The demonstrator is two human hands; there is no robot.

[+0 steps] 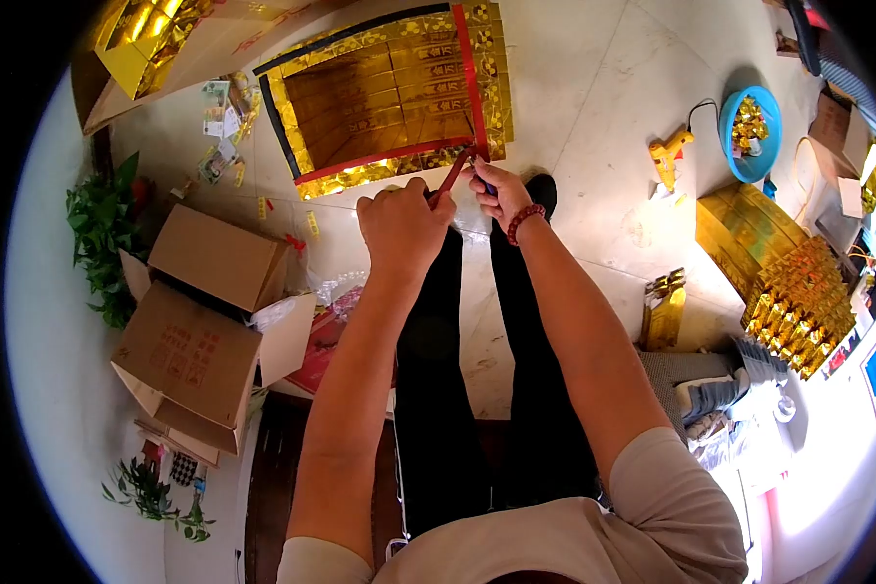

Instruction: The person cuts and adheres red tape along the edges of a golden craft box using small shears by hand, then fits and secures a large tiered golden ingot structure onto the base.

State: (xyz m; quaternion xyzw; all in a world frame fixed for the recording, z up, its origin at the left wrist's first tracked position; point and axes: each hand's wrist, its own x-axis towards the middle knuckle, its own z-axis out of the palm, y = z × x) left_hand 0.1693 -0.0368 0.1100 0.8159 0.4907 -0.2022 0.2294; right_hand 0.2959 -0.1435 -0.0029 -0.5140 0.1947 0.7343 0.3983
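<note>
A large gold box (pixel 380 97), open at the top, lies in front of me with black strips on two rim edges and red strips on the other two. From its near right corner a loose red strip (pixel 455 171) runs to my left hand (pixel 399 226), whose fingers are closed on it. Beside that corner, my right hand (pixel 503 198), with a red bead bracelet (pixel 525 220) at the wrist, is closed around a small dark blue-handled tool (pixel 490 189). Its kind is mostly hidden by the fingers.
A yellow glue gun (pixel 668 159) and a blue basin (pixel 727 122) of gold pieces are on the floor to the right. Folded gold stacks (pixel 798 302) stand nearer. Cardboard boxes (pixel 190 355) and a plant (pixel 102 234) are at left.
</note>
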